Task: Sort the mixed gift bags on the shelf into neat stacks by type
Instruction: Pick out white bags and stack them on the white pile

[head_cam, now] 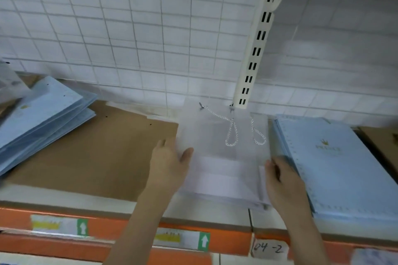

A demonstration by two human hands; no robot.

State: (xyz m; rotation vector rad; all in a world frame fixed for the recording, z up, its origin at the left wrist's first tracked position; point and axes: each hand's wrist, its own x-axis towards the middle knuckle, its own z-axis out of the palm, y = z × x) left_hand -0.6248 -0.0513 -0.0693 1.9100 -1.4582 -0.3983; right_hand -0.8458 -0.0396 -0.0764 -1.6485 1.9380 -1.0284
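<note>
Two hands frame a stack of white gift bags [221, 170] lying flat on the shelf [90, 157], which is lined with brown cardboard. The left hand [167, 163] presses against the stack's left edge with fingers fairly straight and the thumb resting on top; the right hand [284, 180] holds the right edge, fingers curled around it. Twisted white cord handles [231, 133] lie looped on the top bag (its far end reaches the tiled wall [129, 28] by a slotted white upright [254, 54]). Just beside the right hand sits a neat stack of light blue bags [342, 170] bearing a gold crown. Well apart at far left, a looser pile of blue bags [43, 114] fans out.
</note>
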